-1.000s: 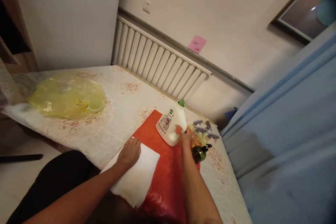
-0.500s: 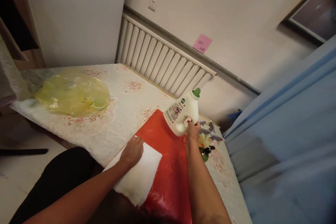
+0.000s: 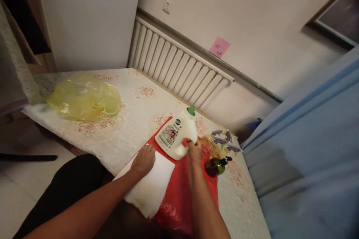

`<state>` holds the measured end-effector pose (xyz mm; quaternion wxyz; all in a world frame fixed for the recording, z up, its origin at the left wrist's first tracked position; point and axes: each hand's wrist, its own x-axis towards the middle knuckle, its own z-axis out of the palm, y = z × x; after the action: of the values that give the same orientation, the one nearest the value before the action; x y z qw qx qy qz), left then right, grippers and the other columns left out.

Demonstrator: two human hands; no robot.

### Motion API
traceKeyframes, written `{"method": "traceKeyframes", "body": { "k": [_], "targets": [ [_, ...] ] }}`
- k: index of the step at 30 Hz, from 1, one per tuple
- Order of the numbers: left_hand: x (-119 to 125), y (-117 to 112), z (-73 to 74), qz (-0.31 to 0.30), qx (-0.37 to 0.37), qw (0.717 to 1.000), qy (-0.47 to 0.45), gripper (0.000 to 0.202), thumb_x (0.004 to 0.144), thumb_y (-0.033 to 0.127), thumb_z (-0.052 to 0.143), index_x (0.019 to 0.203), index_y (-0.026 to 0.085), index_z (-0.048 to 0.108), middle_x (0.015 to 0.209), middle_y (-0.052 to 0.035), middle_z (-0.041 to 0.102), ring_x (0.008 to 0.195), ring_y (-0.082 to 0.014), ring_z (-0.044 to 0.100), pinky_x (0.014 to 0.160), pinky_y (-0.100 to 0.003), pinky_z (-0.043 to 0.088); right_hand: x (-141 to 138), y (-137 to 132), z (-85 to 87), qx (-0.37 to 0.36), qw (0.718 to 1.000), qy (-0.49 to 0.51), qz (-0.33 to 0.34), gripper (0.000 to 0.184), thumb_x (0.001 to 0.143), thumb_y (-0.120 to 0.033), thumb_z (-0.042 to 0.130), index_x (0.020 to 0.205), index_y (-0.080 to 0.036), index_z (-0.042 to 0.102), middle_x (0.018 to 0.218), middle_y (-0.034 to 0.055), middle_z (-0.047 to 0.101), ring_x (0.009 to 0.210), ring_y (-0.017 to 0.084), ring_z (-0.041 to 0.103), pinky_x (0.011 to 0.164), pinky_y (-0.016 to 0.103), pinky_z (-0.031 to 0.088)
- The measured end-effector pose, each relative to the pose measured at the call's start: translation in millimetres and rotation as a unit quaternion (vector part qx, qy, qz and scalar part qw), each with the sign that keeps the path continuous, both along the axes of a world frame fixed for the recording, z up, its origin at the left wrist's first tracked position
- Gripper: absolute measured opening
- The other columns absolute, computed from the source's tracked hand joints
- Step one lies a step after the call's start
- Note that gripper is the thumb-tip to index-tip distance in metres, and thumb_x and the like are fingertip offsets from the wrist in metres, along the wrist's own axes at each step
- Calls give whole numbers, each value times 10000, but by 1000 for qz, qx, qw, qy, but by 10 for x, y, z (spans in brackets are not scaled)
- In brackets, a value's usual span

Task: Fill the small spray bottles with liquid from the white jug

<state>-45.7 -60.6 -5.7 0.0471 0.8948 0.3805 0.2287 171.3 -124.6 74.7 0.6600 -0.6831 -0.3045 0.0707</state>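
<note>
A cream laundry detergent jug (image 3: 174, 137) with a printed label and a green spout stands tilted over the red plastic bag (image 3: 179, 190). My right hand (image 3: 194, 152) is closed around the jug's handle. On the left part of the bag lies a folded white cloth (image 3: 153, 186). My left hand (image 3: 143, 160) rests on top of this cloth near its far edge, its fingers together and bent over it. Just right of my right hand, a dark green glossy round object (image 3: 215, 167) with black tips sits beside the bag.
A yellow plastic bag (image 3: 84, 99) with a green-rimmed cap (image 3: 110, 112) lies on the flowered tablecloth (image 3: 126, 89). Grey and yellow artificial-looking petals (image 3: 221, 143) are at the right. A radiator (image 3: 174, 59) runs behind, and a blue curtain (image 3: 308, 138) hangs at the right.
My right hand has brought the jug left and nearer, lower over the red bag. More of the dark green object now shows. My left hand stays on the cloth.
</note>
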Motion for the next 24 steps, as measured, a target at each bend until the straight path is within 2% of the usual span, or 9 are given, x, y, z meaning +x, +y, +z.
{"method": "traceKeyframes", "body": {
  "k": [7,16,21,24],
  "targets": [
    [0,29,16,-19,-8,1000,-10,182,872,108,488,979,128,634,1028,-137,629,1025,-292,550,973,-418,431,-133,19,-41,8,998,52,25,249,583,-270,560,783,-157,658,701,0,676,659,155,574,612,255,435],
    [3,55,-13,-25,5,1000,-9,147,872,116,484,912,154,620,978,-133,627,1006,-296,562,942,-421,445,-205,44,-59,-1,999,31,38,261,631,-301,617,838,-157,684,777,10,701,744,171,610,666,261,466],
    [16,93,-34,-33,19,999,-14,146,876,130,473,893,158,615,963,-143,628,985,-311,560,907,-436,446,-199,-130,-116,-1,1000,16,-18,530,637,-306,681,1141,-147,643,949,55,733,848,186,665,759,283,525],
    [29,112,-40,-38,27,999,-10,150,882,138,466,882,160,614,957,-144,629,977,-314,560,892,-435,443,-356,-403,-249,-13,997,8,-71,493,713,-302,619,1175,-130,622,906,64,721,804,181,669,758,293,534]
  ]
}}
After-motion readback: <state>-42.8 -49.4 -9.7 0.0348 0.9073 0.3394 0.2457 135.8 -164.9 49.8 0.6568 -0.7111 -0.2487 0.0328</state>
